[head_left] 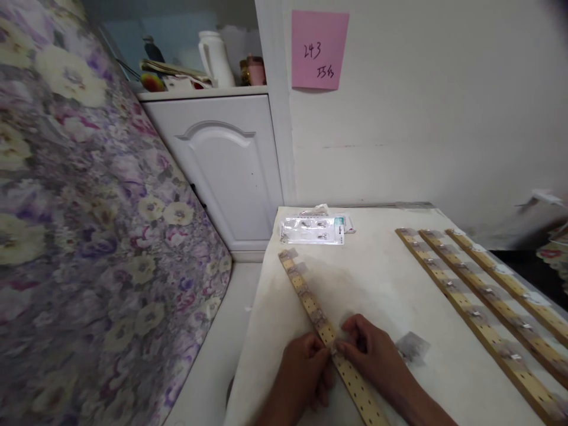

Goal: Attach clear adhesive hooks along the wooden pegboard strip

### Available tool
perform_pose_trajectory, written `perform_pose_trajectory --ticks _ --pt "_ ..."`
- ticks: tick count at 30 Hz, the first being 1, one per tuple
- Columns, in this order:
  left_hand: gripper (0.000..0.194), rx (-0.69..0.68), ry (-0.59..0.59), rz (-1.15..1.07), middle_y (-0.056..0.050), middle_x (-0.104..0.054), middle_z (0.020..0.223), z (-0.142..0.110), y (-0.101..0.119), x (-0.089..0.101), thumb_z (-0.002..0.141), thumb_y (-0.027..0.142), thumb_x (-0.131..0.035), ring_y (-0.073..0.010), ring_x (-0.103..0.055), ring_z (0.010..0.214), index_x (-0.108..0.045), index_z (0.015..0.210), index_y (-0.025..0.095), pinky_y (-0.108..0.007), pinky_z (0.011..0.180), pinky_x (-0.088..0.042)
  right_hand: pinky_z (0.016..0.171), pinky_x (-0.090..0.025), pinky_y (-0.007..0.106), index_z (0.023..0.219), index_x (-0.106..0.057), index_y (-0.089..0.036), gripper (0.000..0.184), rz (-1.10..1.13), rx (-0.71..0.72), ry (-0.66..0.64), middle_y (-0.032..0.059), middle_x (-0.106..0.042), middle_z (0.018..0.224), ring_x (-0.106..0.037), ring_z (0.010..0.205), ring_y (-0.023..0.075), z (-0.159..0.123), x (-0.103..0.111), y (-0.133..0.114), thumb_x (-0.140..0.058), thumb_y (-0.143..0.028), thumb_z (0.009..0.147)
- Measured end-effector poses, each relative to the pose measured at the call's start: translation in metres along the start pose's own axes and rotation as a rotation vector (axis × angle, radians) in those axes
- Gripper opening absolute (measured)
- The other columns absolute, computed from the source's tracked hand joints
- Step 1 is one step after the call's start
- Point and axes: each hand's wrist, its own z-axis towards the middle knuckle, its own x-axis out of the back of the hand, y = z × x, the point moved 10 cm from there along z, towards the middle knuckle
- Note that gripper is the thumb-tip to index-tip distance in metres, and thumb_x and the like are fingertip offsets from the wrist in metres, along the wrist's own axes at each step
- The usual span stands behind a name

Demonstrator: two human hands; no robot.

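A long wooden strip with rows of small holes lies slantwise on the white table. Several small clear plastic pieces sit along its far half. My left hand is over the strip, its thumb and index finger pinched at the strip's middle. From the other side my right hand meets it, with its fingers curled and the thumb tip on the strip. Between the fingertips is something small and pale that I cannot make out. A loose clear plastic piece lies just right of my right hand.
Three similar wooden strips with clear pieces lie along the table's right side. Clear blister packs with small metal items rest at the far edge. A wall with a pink note stands behind; a floral curtain hangs left.
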Motion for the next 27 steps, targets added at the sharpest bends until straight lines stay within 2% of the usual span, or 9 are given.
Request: perform_pose_trajectory --ticks 5,20,27 --pt "0.011 -0.001 -0.001 0.009 0.006 -0.056 0.041 -0.0005 0.0015 0.0003 0.078 0.026 -0.044 -0.0082 -0.046 0.025 -0.045 0.068 0.021 -0.014 0.023 -0.027 0.056 -0.037 0.025 0.079 -0.052 -0.022 0.012 0.017 0.007 0.0 -0.0043 -0.053 0.064 -0.051 0.06 0.0134 0.0021 -0.0014 0.0023 -0.06 -0.029 0.073" --pt "0.016 -0.011 -0.035 -0.008 0.005 -0.055 0.038 0.0032 -0.0008 -0.0002 0.074 0.035 -0.049 -0.0091 -0.044 0.023 -0.045 0.068 0.021 -0.016 0.024 -0.029 0.056 -0.036 0.024 0.078 -0.051 -0.022 0.016 0.053 0.022 -0.005 -0.006 -0.051 0.064 -0.048 0.06 0.0118 0.0085 -0.0049 0.0054 -0.063 -0.023 0.069" --pt "0.017 -0.055 -0.029 0.027 0.005 -0.057 0.041 -0.0008 0.005 0.0008 0.074 0.036 -0.048 -0.0086 -0.045 0.025 -0.045 0.067 0.021 -0.016 0.024 -0.03 0.059 -0.04 0.026 0.097 -0.056 -0.021 0.024 0.065 0.075 0.01 -0.0033 -0.056 0.068 -0.054 0.062 0.0143 -0.0006 0.0 -0.0034 -0.06 -0.026 0.074"
